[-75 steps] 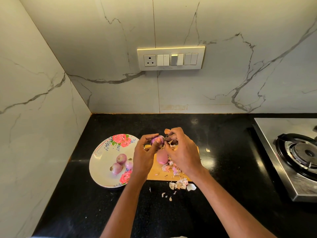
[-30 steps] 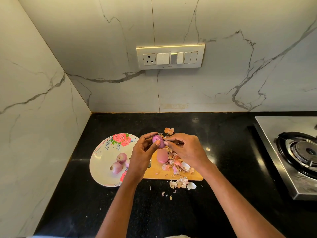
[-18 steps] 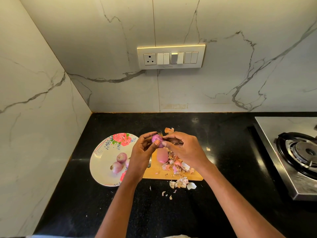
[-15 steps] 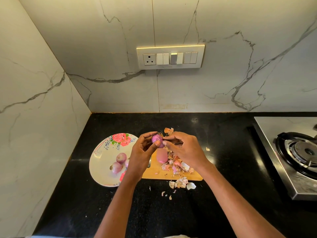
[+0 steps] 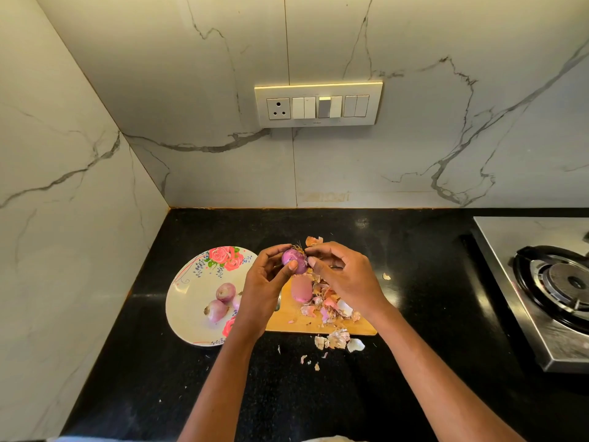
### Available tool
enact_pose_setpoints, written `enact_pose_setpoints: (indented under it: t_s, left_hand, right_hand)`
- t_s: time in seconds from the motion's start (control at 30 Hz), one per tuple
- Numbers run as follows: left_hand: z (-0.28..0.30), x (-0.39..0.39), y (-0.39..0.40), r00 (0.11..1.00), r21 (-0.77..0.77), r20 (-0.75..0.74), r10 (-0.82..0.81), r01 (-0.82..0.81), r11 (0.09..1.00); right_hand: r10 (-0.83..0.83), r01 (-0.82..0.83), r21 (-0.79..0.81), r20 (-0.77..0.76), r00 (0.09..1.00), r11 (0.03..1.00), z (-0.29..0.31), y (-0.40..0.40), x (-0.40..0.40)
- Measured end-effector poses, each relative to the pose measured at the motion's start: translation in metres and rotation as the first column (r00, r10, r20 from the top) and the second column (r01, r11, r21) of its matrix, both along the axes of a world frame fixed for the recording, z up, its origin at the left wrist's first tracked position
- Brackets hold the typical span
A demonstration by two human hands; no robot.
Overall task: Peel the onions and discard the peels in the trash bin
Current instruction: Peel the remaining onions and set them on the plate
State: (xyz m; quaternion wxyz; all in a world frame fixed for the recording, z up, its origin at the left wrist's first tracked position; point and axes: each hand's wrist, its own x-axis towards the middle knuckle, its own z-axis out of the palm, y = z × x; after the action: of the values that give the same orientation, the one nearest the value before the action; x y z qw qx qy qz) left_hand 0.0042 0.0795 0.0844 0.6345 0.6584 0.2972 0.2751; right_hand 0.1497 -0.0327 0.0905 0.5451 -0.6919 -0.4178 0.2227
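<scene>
Roughly midway is a fair guess for this job. The left hand (image 5: 267,282) grips a small purple onion (image 5: 294,261) between thumb and fingers, raised above the far end of the cutting board (image 5: 287,317). The right hand (image 5: 344,279) meets it from the other side, fingertips pinched at the onion's rooty end, apparently picking at a bit of skin, though the exact piece held is too small to make out.

One pale, bare onion (image 5: 301,289) lies on the board just below the hands and looks already peeled. A heap of peels (image 5: 331,309) sits on the board beside it, and more scraps (image 5: 334,341) have spilled over the near edge onto the black counter (image 5: 414,282). On the flowered plate (image 5: 188,301) to the left, two onions (image 5: 221,301) show, one with brownish skin at its end, so they probably wait their turn; a third may hide behind the wrist.

What is left, judging by this: finishing the onion in hand, the ones on the plate, then gathering every peel. No trash bin is in view, so none of the discarding appears done.
</scene>
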Motion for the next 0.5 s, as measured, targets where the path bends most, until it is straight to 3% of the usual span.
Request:
enact_pose_setpoints:
  t_s: [0.3,0.5]
  left_hand:
    - [-0.001,0.003,-0.003,1.000,0.051,-0.006,0.029,-0.029,0.998]
    - [-0.001,0.002,-0.003,0.999,0.041,0.000,0.036,-0.036,0.998]
  right_hand:
    - [-0.112,0.117,0.065,-0.082,0.990,0.991,-0.002,0.003,-0.009]
    - [-0.106,0.112,0.043,-0.129,0.986,0.993,-0.003,0.004,-0.012]
